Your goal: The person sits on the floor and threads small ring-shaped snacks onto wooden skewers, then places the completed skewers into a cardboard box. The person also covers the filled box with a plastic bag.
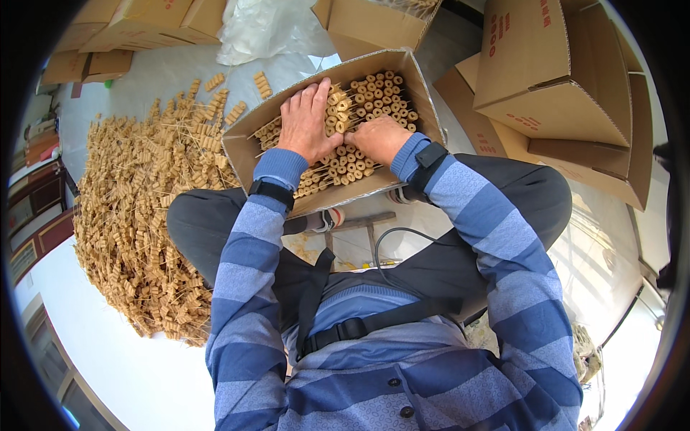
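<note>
An open cardboard box stands tilted before me, between my knees. Rows of skewered tan rolls, ring-shaped at their ends, fill much of it, with thin sticks poking out. My left hand lies inside the box, fingers spread against a bundle of skewered rolls. Close beside its thumb, my right hand has curled fingers at the bundle's lower end; what lies under those fingers is hidden, and whether they grip a skewer is unclear.
A large heap of loose skewered rolls covers the floor at left, with several single skewers near the box. Another open carton and clear plastic bags lie beyond. Large cartons stand at right, more cartons at upper left. A wooden stool shows below the box.
</note>
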Demonstrator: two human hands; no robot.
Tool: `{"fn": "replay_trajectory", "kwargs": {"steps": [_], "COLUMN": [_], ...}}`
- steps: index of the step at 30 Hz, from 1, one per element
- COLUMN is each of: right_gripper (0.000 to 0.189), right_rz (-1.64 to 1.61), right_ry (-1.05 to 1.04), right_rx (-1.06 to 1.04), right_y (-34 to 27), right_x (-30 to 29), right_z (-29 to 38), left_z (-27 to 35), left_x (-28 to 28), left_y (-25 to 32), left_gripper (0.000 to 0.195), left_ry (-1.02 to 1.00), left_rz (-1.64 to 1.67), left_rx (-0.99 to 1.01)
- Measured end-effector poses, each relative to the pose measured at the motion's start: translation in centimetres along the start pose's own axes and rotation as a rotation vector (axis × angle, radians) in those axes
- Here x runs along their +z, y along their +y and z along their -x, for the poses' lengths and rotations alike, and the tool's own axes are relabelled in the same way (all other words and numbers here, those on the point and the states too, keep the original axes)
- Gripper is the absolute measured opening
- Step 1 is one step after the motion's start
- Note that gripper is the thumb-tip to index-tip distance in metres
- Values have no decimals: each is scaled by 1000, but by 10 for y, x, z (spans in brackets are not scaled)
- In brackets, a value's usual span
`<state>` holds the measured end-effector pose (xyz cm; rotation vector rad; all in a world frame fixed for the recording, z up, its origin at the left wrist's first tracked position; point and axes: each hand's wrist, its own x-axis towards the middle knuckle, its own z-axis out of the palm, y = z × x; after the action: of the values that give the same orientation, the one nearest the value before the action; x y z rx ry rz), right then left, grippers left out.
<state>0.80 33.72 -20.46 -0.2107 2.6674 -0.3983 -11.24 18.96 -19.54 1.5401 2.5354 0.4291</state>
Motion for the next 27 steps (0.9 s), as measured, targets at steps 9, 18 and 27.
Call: {"fn": "replay_trajectory", "kwargs": {"steps": [9, 18, 27], "right_gripper": [22, 19, 22], "right_rz": [26, 106, -121], "right_ry": [2, 71, 27], "right_rx": [-50, -95, 53], "right_y": [3, 5, 30], "right_x": [-3, -15, -17], "right_z": [0, -5, -8], "left_z": [-13, -12, 8], "left_x": [14, 24, 13], "left_y": [-9, -17, -16], "left_gripper": [107, 102, 86], "left_ry": [-116, -195, -155], "left_rz": [23, -4, 12], "left_rx": [-8, -19, -75]}}
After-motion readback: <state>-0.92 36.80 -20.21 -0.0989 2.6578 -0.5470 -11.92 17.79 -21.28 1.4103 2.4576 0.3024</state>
